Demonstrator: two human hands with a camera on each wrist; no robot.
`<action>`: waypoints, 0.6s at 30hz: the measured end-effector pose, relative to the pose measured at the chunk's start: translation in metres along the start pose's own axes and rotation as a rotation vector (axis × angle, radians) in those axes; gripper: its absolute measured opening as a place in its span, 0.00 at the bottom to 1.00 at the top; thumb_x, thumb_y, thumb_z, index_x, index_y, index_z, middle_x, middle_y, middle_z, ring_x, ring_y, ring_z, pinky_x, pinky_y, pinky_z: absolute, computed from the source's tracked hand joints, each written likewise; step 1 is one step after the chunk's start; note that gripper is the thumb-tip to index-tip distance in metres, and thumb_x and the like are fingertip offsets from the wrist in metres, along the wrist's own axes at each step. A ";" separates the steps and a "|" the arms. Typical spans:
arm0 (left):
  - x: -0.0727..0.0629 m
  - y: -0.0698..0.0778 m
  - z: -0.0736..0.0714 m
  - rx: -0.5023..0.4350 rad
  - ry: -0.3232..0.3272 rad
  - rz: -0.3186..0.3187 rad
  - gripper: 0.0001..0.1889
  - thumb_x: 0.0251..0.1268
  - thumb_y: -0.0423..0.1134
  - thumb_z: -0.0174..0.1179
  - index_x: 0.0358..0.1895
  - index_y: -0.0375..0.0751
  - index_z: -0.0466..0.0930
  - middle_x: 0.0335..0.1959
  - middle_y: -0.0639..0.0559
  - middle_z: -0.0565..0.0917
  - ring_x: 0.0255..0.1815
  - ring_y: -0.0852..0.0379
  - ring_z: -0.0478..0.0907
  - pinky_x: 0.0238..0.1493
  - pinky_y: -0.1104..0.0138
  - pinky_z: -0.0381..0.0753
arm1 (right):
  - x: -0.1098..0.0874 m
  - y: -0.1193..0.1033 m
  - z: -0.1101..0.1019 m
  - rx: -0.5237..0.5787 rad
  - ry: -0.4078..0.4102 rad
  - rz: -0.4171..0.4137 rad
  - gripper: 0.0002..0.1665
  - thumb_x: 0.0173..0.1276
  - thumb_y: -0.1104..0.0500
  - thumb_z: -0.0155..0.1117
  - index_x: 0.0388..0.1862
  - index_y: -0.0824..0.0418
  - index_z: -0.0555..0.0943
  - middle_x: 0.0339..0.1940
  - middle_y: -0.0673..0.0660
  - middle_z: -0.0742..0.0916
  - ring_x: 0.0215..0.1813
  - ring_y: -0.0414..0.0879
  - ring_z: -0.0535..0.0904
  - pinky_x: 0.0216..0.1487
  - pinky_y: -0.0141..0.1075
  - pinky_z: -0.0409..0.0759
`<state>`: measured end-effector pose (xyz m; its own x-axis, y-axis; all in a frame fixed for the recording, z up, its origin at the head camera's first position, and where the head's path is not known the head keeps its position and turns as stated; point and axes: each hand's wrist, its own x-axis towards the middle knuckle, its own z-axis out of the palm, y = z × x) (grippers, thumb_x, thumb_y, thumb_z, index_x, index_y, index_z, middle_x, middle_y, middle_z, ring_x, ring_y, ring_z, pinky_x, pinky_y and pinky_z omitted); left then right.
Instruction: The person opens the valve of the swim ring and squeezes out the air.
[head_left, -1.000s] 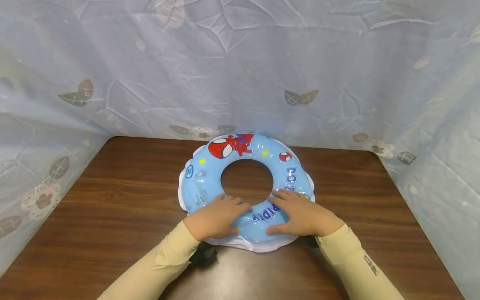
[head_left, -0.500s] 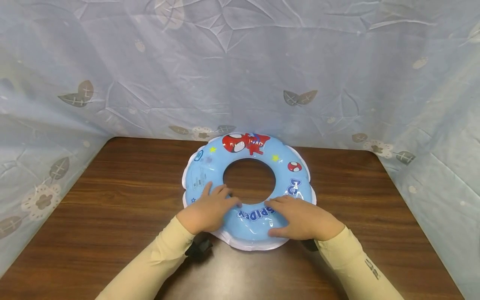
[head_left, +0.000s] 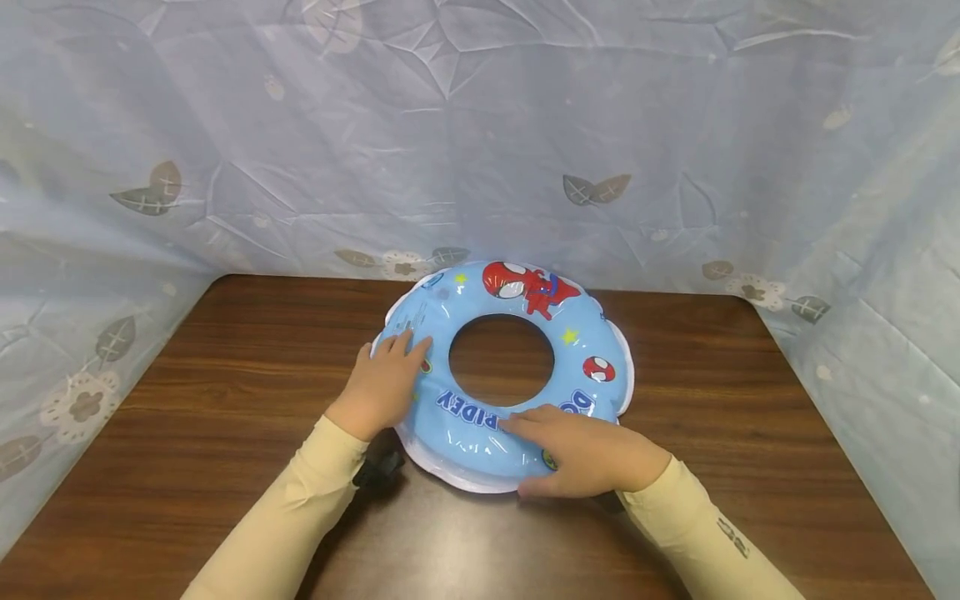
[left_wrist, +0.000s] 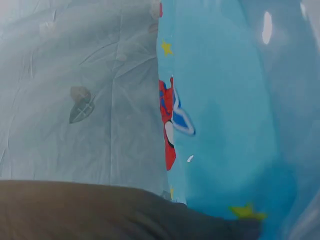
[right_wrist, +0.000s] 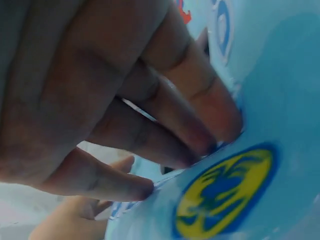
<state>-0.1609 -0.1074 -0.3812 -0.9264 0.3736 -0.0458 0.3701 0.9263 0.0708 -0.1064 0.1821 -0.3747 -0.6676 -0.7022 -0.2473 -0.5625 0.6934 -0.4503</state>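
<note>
A light blue inflatable swim ring (head_left: 480, 454) with a red cartoon figure, yellow stars and "SPIDEY" lettering lies flat on the wooden table. My left hand (head_left: 382, 379) rests on the ring's left side, fingers spread and pointing away from me. On the front right part lies my right hand (head_left: 588, 450), its thumb near the outer edge and its fingers toward the hole. In the right wrist view, the right fingertips (right_wrist: 227, 122) touch the blue vinyl beside a yellow round print. The left wrist view shows the ring's side (left_wrist: 225, 100) close up, with part of the left hand (left_wrist: 100, 210) dark below.
The brown wooden table (head_left: 247, 375) extends to both sides of the ring. A pale blue-grey curtain (head_left: 360, 167) with leaf and flower prints hangs behind it and along both sides. The ring's far edge lies close to the back curtain.
The ring has turned clockwise on the table: the red figure moved right, the lettering left. My left hand slid left and away from me; my right hand shifted slightly left and nearer.
</note>
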 end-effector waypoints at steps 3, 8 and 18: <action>0.001 0.000 0.000 -0.026 0.028 0.036 0.29 0.70 0.29 0.54 0.75 0.39 0.70 0.73 0.28 0.69 0.71 0.28 0.68 0.68 0.33 0.66 | 0.002 0.000 0.002 0.005 -0.010 -0.014 0.43 0.71 0.43 0.69 0.81 0.54 0.67 0.76 0.50 0.75 0.77 0.47 0.69 0.74 0.48 0.70; -0.002 0.022 -0.001 -0.165 0.005 0.245 0.29 0.73 0.45 0.58 0.75 0.43 0.71 0.75 0.34 0.69 0.76 0.34 0.65 0.74 0.40 0.62 | 0.005 0.003 0.005 -0.006 -0.030 -0.049 0.39 0.77 0.52 0.63 0.82 0.56 0.63 0.79 0.51 0.72 0.79 0.47 0.66 0.76 0.47 0.67; -0.019 0.065 0.012 -0.161 -0.217 0.319 0.60 0.56 0.76 0.63 0.83 0.41 0.53 0.82 0.40 0.59 0.83 0.40 0.53 0.78 0.36 0.44 | 0.010 0.018 0.002 -0.096 0.131 -0.099 0.51 0.66 0.40 0.73 0.80 0.59 0.66 0.80 0.58 0.69 0.83 0.58 0.58 0.81 0.62 0.45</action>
<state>-0.1189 -0.0540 -0.3880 -0.7249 0.6580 -0.2039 0.6046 0.7496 0.2696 -0.1219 0.1867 -0.3872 -0.6606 -0.7454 -0.0891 -0.6685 0.6382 -0.3819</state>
